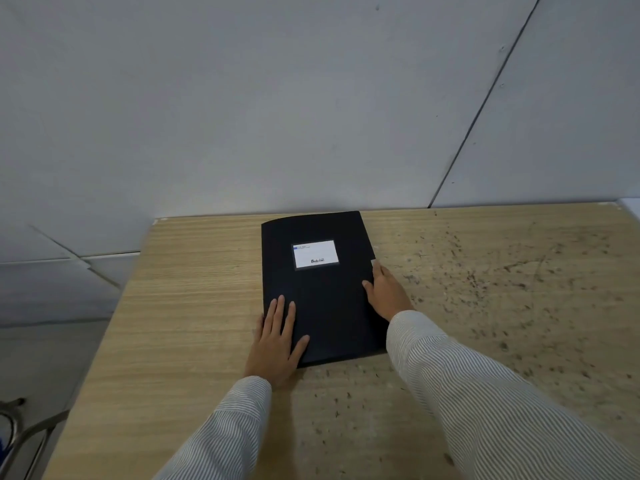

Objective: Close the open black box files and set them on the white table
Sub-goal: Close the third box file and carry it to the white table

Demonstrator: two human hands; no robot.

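A black box file (322, 292) lies flat and closed on a wood-grain table (180, 306), its white label facing up. My left hand (277, 341) rests palm down on the file's near left corner, fingers spread. At the file's right edge, by a small grey tab, my right hand (384, 292) has its fingers curled over the edge. Both sleeves are striped white.
A grey-white wall (311, 98) stands just behind the table's far edge. The table's right half (502, 289) is speckled with dark marks. A metal chair frame (24, 434) shows at the lower left, beside the table's left edge. Pale floor lies to the left.
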